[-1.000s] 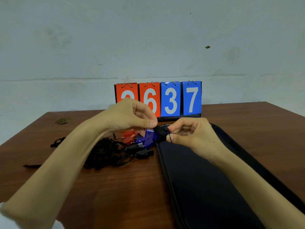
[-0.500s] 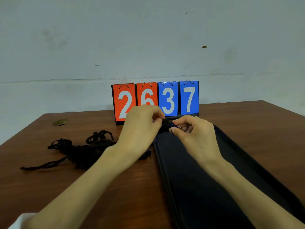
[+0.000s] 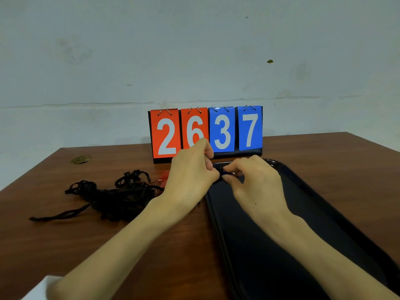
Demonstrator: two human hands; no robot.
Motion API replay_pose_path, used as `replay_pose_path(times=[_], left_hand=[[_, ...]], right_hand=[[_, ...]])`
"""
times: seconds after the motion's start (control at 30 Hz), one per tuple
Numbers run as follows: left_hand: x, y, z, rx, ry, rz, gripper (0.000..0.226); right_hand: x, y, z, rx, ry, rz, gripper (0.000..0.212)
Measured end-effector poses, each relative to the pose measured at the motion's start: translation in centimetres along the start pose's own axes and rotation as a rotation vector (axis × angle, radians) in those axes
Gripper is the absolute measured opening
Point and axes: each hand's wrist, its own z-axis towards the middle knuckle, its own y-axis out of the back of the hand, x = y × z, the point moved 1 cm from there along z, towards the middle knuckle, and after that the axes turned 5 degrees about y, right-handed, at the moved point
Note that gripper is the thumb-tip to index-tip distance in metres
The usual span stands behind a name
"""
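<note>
Head view: pinching small blue item [image 3: 227, 173], left hand [image 3: 191, 173] from 9 o'clock, right hand [image 3: 256, 184] from 3, above tray [image 3: 303, 202].

Both bare forearms reach from the near edge toward the far middle and converge. The left hand [image 3: 190, 172] and right hand [image 3: 255, 180] meet there, fingers curled, fingertips pinching.

Single view — camera on your head, wide-angle, facing forward and down over tabletop [image 3: 324, 152] toward wall [image 3: 194, 50]. Close range: your forearms enter from bottom edge, left hand [image 3: 190, 172] and right hand [image 3: 255, 180] meet mid-frame at small blue item [image 3: 229, 173]. Scoreboard [image 3: 205, 131] at far edge faces you squarely.
</note>
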Motion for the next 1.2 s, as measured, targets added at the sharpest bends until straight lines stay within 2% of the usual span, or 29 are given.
replay_pose_path(times=[0.13, 0.2, 0.33, 0.4, 0.47, 0.57, 0.7, 0.8, 0.93, 1.2], left_hand=[[0.6, -0.2, 0.1, 0.029, 0.022, -0.005, 0.025], [1.0, -0.2, 0.4, 0.089, 0.131, -0.077, 0.028], [1.9, -0.1, 1.3, 0.229, 0.51, -0.642, 0.023], [2.1, -0.3, 1.4, 0.292, 0.544, -0.704, 0.017], [2.1, -0.5, 1.3, 0.346, 0.516, -0.675, 0.014], [2.0, -0.4, 1.3, 0.357, 0.427, -0.547, 0.024], [2.2, 0.0, 1.4, 0.323, 0.361, -0.539, 0.015], [2.3, -0.1, 1.4, 0.252, 0.191, -0.411, 0.01], [2.3, -0.6, 1.2, 0.189, -0.059, -0.222, 0.019], [3.0, -0.4, 1.4, 0.169, -0.219, -0.059, 0.009]], right_hand=[[0.2, 0.1, -0.1, 0.133, -0.037, -0.012, 0.019], [0.1, 0.2, 0.0, 0.195, -0.063, -0.017, 0.02], [-0.1, 0.2, 0.2, 0.199, -0.138, 0.048, 0.018], [-0.3, 0.1, 0.3, 0.199, -0.148, 0.038, 0.019], [-0.4, 0.0, 0.1, 0.199, -0.145, 0.025, 0.02], [-0.3, -0.1, 0.1, 0.206, -0.13, 0.017, 0.019], [-0.5, 0.0, 0.2, 0.196, -0.131, 0.032, 0.018], [-0.7, -0.1, 0.3, 0.183, -0.136, 0.038, 0.017], [-0.7, 0.1, 0.4, 0.16, -0.158, 0.107, 0.016], [-0.9, 0.2, 0.6, 0.181, -0.178, 0.183, 0.015]])
